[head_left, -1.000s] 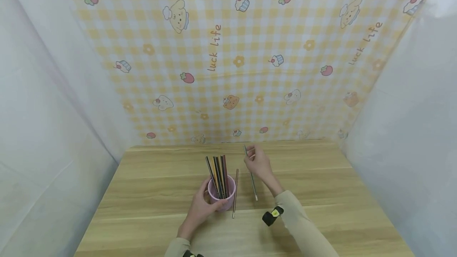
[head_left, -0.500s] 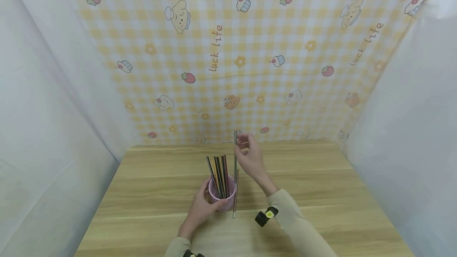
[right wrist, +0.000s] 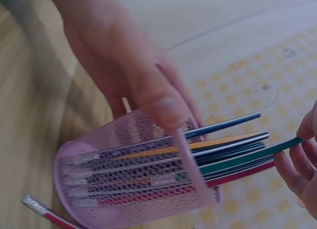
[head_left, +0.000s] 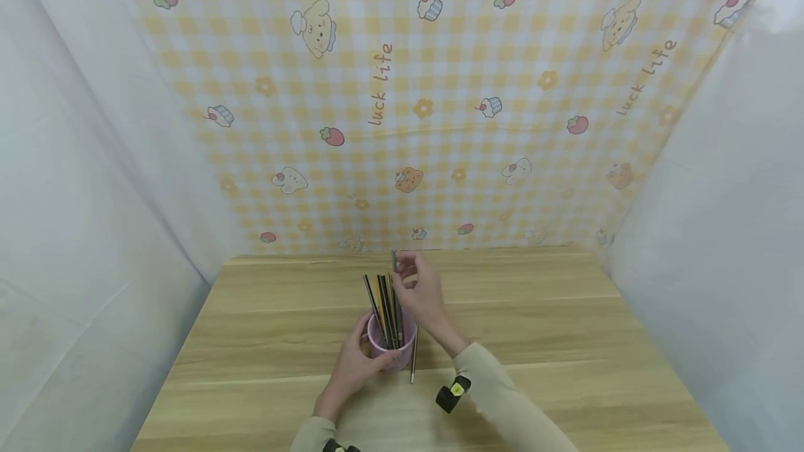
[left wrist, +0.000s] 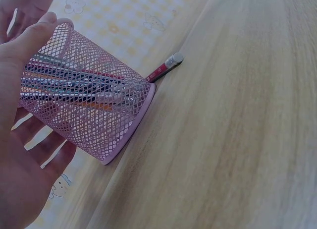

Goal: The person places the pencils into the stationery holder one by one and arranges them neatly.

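Observation:
A pink mesh pencil cup (head_left: pixel 404 360) stands upright on the table, with several dark, yellow and red pencils (head_left: pixel 380 302) leaning in it. My left hand (head_left: pixel 352 366) grips the cup from its left side, thumb at the near rim. Above the cup, my right hand (head_left: pixel 422 295) pinches a green pencil (right wrist: pixel 237 160) near its upper end. That pencil's eraser end is inside the cup, above the bottom, as the right wrist view shows through the mesh. A red pencil (left wrist: pixel 159 71) lies on the table against the cup's right side, partly hidden by it.
The wood-grain table (head_left: pixel 534 340) ends at a yellow checked backdrop (head_left: pixel 440 145). White sheets hang at the left (head_left: pixel 94 194) and right (head_left: pixel 710 229).
My right hand has lifted the green pencil off the table, carried it left and lowered its eraser end into the cup. My left hand has stayed on the cup.

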A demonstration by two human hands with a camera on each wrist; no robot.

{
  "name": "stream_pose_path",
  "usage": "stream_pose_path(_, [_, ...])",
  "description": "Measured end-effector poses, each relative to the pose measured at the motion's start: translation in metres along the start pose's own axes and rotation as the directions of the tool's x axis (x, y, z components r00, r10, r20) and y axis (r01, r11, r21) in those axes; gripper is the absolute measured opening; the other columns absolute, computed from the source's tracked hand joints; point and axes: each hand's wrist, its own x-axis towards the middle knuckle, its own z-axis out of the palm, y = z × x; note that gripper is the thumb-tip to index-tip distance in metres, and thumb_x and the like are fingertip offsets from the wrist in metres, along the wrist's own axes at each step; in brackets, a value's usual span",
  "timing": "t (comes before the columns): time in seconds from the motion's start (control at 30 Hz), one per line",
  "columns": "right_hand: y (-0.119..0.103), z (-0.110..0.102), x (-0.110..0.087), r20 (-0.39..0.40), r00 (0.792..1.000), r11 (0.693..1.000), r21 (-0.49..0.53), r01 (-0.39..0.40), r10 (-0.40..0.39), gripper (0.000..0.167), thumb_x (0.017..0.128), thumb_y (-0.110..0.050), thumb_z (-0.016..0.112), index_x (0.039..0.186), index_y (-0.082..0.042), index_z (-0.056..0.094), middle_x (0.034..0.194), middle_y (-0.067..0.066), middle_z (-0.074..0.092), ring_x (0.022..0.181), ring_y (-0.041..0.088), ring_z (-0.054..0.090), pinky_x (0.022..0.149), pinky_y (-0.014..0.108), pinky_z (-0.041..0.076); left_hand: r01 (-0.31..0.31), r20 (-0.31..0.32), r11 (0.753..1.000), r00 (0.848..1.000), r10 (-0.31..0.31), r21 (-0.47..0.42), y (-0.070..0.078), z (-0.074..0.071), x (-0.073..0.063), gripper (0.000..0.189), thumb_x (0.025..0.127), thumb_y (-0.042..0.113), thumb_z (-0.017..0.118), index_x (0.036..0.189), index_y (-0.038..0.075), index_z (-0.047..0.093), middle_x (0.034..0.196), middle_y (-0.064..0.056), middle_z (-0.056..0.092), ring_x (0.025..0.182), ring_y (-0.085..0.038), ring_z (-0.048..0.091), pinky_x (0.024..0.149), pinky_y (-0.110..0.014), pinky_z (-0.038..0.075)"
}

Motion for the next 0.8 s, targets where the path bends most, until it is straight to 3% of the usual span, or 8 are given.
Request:
stream_pose_path(0.3, [0.013,0.006,-0.019,0.021,0.999,0.998,-0.037,-0.045,0.046,0.025,0.089,0.001,0.069,0.113,0.001,0.061,0.095,0.013,0.067,0.081,0.025,0.068,0.063,0.02,0.06,-0.006,-0.002,1.0,1.0,0.006,0.002,-0.001,0.001,0.0,0.094,0.077,0.023,0.089,0.156,0.014,0.037,0.149,-0.014,0.052,0.129,-0.036,0.057,0.106,-0.052,0.049])
stream_pose_path(0.47, [0.019,0.002,-0.02,-0.025,0.998,0.995,-0.078,-0.066,0.064,0.021,0.09,0.003,0.065,0.11,0.0,0.063,0.094,0.011,0.068,0.079,0.02,0.067,0.062,0.019,0.059,-0.001,-0.005,1.0,1.0,0.001,-0.001,-0.001,0.0,0.001,0.096,0.076,0.022,0.091,0.155,0.014,0.038,0.149,-0.013,0.053,0.128,-0.034,0.058,0.106,-0.049,0.05])
stream_pose_path(0.6, [0.027,-0.003,-0.015,-0.068,0.996,0.995,-0.085,-0.059,0.053,0.019,0.089,0.007,0.063,0.107,0.005,0.063,0.092,0.015,0.068,0.075,0.024,0.067,0.059,0.02,0.058,-0.006,-0.01,1.0,1.0,0.006,0.009,-0.001,0.0,0.002,0.096,0.075,0.024,0.091,0.155,0.015,0.039,0.147,-0.013,0.055,0.125,-0.034,0.06,0.107,-0.051,0.049])
stream_pose_path(0.8, [0.042,-0.01,-0.007,-0.07,0.98,0.975,-0.104,-0.195,0.188,0.021,0.089,0.003,0.062,0.11,0.005,0.064,0.094,0.015,0.068,0.077,0.024,0.067,0.063,0.02,0.057,-0.029,-0.016,0.999,0.999,0.029,0.026,-0.003,0.001,0.002,0.096,0.074,0.023,0.091,0.154,0.012,0.039,0.145,-0.017,0.056,0.122,-0.037,0.062,0.106,-0.055,0.049])
